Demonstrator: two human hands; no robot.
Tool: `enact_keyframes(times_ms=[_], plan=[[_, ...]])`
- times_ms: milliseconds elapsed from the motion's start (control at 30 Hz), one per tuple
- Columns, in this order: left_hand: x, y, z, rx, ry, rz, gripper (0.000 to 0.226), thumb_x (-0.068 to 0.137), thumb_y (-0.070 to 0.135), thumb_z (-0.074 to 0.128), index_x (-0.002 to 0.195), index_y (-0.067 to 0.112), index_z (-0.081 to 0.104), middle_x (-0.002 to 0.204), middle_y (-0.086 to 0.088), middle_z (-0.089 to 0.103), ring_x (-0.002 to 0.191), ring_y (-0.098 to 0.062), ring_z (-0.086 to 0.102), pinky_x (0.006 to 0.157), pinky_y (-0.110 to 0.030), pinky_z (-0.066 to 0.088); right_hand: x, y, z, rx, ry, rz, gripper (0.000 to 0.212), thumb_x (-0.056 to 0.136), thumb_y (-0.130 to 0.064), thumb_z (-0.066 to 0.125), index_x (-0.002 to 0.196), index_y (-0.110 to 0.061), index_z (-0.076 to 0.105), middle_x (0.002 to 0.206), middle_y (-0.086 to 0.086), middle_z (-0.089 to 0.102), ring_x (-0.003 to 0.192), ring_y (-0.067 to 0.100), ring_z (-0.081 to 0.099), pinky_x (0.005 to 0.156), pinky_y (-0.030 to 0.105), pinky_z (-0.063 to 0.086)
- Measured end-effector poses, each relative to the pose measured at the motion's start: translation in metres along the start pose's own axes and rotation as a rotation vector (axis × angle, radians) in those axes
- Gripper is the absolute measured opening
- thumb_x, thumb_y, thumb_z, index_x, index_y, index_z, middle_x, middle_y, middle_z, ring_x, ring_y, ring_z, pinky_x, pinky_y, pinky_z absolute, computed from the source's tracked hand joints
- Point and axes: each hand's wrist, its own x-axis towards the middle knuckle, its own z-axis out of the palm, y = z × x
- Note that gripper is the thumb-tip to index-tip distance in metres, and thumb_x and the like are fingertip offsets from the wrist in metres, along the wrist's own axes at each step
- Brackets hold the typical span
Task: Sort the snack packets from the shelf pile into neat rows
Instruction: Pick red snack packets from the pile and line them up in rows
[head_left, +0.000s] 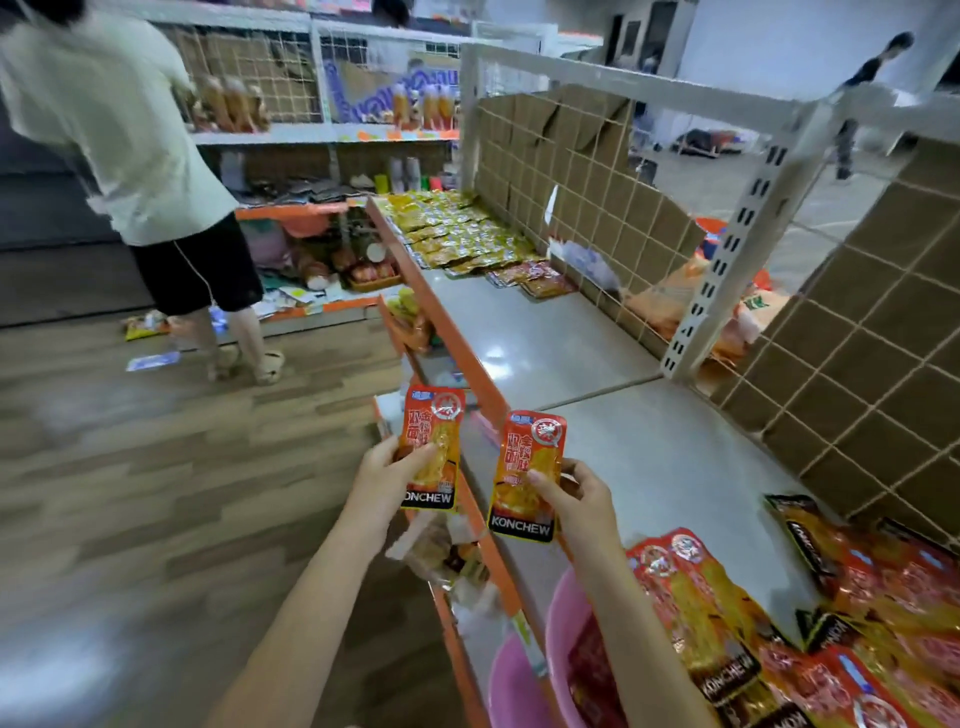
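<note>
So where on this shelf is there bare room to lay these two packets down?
The grey shelf is bare between the yellow packet rows far off and the red packet pile near you, from the orange front edge to the mesh back. It is crowded at both ends. Left hand and right hand each hold a packet.

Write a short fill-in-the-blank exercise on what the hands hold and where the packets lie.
1. Each hand, left hand and right hand, holds one orange ____ packet.
2. The pile of orange packets lies on the shelf to the person's ____.
3. Below the right forearm stands a ____ plastic tub.
4. The far rows of packets are mostly ____.

Missing words: KONCHEW; right; pink; yellow
</note>
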Motion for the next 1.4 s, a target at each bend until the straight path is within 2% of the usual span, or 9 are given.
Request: enact_keyframes(times_ms=[267,467,633,700,800,933,1033,1200,1400], plan=[[0.053,0.017,-0.081,0.001,0.063,-0.011,0.007,0.089,0.019,0.062,0.093,0.014,0.065,0.090,-0.009,0.072,0.081,-0.026,0.068,0.078,-0.039,0.052,0.040,-0.002,0.095,-0.004,-0.053,-0.039,0.014,0.087,-0.009,0.064,0.099,-0.014,0.058,0.087,-0.002,0.067,0.067,-0.001,0.067,0.054,0.012,0.048],[0.101,0.031,-0.142,0.012,0.062,-0.008,0.009,0.090,0.017,0.061,0.096,0.012,0.064,0.089,-0.008,0.072,0.077,-0.020,0.068,0.069,-0.031,0.051,0.074,0.001,0.174,0.043,-0.052,0.001,0.014,0.089,-0.016,0.063,0.102,-0.016,0.057,0.094,-0.003,0.068,0.080,0.008,0.067,0.056,0.014,0.051],[0.136,0.035,-0.171,0.059,-0.005,-0.011,0.008,0.091,0.015,0.059,0.098,0.013,0.062,0.089,-0.004,0.071,0.074,-0.015,0.067,0.065,-0.024,0.050,0.102,0.006,0.217,0.026,-0.003,0.028,0.016,0.087,-0.016,0.065,0.102,-0.014,0.059,0.097,0.005,0.069,0.087,0.018,0.068,0.077,0.033,0.056],[0.153,0.037,-0.174,0.068,-0.023,-0.019,0.006,0.091,0.014,0.058,0.097,0.014,0.061,0.086,-0.002,0.070,0.069,-0.010,0.067,0.060,-0.018,0.048,0.112,0.006,0.225,0.028,0.006,0.049,0.013,0.087,-0.017,0.065,0.097,-0.020,0.058,0.092,-0.002,0.068,0.083,0.014,0.067,0.072,0.029,0.055],[0.182,0.042,-0.170,0.075,-0.054,-0.029,0.004,0.091,0.013,0.058,0.093,0.014,0.061,0.083,-0.001,0.069,0.067,-0.008,0.065,0.060,-0.015,0.049,0.135,0.002,0.229,0.054,0.042,0.058,0.012,0.087,-0.017,0.065,0.095,-0.022,0.057,0.088,-0.004,0.069,0.080,0.012,0.067,0.060,0.021,0.053],[0.234,0.051,-0.153,0.119,-0.120,-0.031,0.005,0.091,0.014,0.058,0.094,0.013,0.061,0.092,-0.009,0.070,0.078,-0.019,0.066,0.078,-0.032,0.050,0.181,-0.008,0.222,0.111,0.138,0.036,0.022,0.086,-0.014,0.066,0.106,-0.011,0.060,0.097,0.007,0.071,0.083,0.017,0.069,0.065,0.026,0.052],[0.285,0.060,-0.126,0.164,-0.163,0.017,0.008,0.090,0.010,0.058,0.086,0.016,0.061,0.085,-0.007,0.067,0.077,-0.021,0.063,0.076,-0.031,0.048,0.227,-0.018,0.211,0.205,0.214,0.005,0.015,0.086,-0.007,0.065,0.099,-0.012,0.059,0.088,0.005,0.071,0.072,0.015,0.070,0.054,0.026,0.054],[0.367,0.083,-0.068,0.299,-0.283,0.105,0.007,0.091,0.014,0.058,0.087,0.019,0.058,0.079,0.003,0.064,0.070,-0.010,0.061,0.061,-0.012,0.046,0.305,-0.039,0.175,0.226,0.410,-0.092,0.013,0.086,-0.007,0.065,0.098,-0.010,0.061,0.082,0.004,0.069,0.069,0.019,0.065,0.062,0.030,0.053],[0.444,0.106,0.008,0.430,-0.435,0.198,0.008,0.091,0.014,0.060,0.088,0.019,0.054,0.083,-0.003,0.064,0.070,-0.010,0.061,0.059,-0.014,0.047,0.369,-0.046,0.118,0.264,0.684,-0.105,0.023,0.085,-0.003,0.064,0.106,-0.011,0.061,0.081,-0.001,0.066,0.060,0.008,0.063,0.060,0.023,0.051]])
